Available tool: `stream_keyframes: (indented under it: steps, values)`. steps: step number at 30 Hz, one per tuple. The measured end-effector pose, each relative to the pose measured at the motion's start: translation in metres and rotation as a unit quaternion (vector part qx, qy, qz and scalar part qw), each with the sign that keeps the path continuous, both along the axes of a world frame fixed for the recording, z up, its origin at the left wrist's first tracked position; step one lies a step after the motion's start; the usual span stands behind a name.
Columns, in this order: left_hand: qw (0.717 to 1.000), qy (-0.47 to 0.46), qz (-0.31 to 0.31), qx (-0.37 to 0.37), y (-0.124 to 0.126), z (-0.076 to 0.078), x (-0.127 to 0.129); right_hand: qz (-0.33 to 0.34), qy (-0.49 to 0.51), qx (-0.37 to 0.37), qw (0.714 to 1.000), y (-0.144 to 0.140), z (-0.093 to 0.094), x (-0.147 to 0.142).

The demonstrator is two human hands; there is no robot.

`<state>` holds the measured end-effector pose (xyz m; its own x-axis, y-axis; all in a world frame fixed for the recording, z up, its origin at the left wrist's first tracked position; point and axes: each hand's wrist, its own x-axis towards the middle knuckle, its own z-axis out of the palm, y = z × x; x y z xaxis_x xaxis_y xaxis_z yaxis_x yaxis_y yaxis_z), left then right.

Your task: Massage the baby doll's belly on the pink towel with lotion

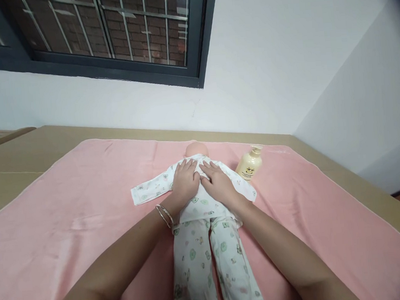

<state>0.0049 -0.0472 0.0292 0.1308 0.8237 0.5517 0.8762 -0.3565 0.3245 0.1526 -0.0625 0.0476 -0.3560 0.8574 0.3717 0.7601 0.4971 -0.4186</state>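
Observation:
A baby doll [197,149] in a white top [201,206] and white trousers [194,262], both printed with small green figures, lies stretched out on a pink sheet [124,250]. On the left side of the doll's upper body, my left hand [185,178] lies flat with its fingers extended. My right hand [217,182] rests flat on the other side, its thumb close to the left one. Both sleeves of the top spread out sideways. Only the round, bare top of the doll's head shows. Two thin bangles [164,214] circle my left wrist.
A cream pump bottle [249,164] stands on the sheet just beyond the right sleeve. The sheet covers a tan surface [62,138] that reaches a white wall [249,71]. Above is a dark-framed window [119,75] with metal bars.

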Motion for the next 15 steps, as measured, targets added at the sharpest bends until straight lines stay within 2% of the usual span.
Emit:
stream_keyframes:
  steps: [3, 7, 11, 15]
  values:
    - [0.998, 0.01, -0.006, 0.062, -0.003, 0.0, 0.003, 0.008, 0.027, -0.025, 0.999, 0.02, -0.001, 0.009]
    - [0.991, 0.006, 0.004, 0.134, -0.011, 0.0, 0.006, 0.016, 0.038, -0.009, 0.999, 0.032, -0.006, 0.015]
    - [0.991, 0.002, 0.01, 0.135, -0.016, 0.002, 0.007, 0.005, 0.015, 0.019, 1.0, 0.025, -0.006, 0.012]
    - [0.995, 0.0, 0.005, 0.095, -0.014, 0.004, 0.005, -0.003, -0.026, 0.044, 0.999, 0.006, 0.0, 0.002]
